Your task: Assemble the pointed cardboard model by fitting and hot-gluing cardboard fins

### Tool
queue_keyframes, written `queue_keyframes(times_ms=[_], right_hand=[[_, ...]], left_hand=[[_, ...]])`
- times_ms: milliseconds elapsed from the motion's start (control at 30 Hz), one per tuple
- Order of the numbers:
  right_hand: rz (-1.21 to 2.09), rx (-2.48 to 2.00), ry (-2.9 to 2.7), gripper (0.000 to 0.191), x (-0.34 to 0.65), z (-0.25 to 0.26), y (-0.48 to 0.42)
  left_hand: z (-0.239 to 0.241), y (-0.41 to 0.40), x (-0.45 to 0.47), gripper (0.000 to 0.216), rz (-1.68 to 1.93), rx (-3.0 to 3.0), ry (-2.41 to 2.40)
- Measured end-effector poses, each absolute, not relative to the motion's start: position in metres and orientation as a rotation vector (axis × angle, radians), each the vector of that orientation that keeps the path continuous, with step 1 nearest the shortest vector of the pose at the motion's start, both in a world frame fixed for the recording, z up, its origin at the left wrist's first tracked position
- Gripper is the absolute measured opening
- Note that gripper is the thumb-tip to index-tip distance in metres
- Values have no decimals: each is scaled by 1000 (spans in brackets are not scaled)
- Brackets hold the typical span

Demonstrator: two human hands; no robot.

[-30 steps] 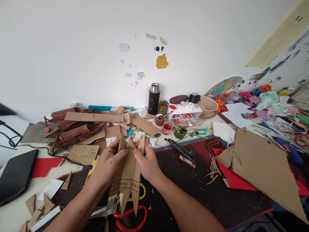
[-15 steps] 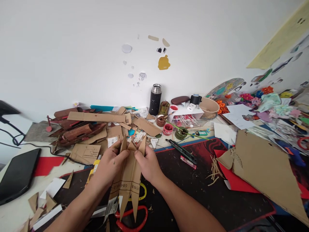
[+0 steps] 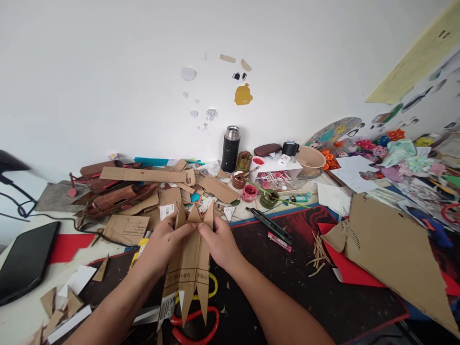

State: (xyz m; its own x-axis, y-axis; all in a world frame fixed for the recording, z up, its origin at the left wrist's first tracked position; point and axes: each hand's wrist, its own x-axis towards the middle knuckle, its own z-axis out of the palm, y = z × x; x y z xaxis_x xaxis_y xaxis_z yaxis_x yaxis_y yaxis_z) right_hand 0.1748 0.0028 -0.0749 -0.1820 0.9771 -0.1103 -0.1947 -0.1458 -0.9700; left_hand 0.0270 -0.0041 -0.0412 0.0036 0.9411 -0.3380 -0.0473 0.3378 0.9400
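Cardboard [image 3: 188, 258]: likely light, stiff but creasable; best gripped mid-panel.
Left hand [image 3: 166, 242], right hand [image 3: 220, 243]: fingers [image 3: 186, 231] pinching its upper part.
Scissors [image 3: 216, 320]: partly beneath the cardboard.

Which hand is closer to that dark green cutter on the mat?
Right: the right hand holds the folded cardboard left of the cutter, while the left hand, at the cardboard's left side, is farther away.
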Motion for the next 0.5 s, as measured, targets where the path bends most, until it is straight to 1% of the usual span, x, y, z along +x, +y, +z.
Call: queue_keyframes(times_ms=[133, 300, 500], right_hand=[[1539, -998, -1094, 25, 176, -76, 6], [1512, -1086, -1111, 23, 175, -80, 4], [1521, -1078, -1100, 21, 172, -86, 3]], left_hand=[[-47, -3, 28, 51, 988, 895, 1333], [-51, -5, 27, 44, 967, 949, 1318], [-47, -6, 31, 47, 977, 952, 1352]])
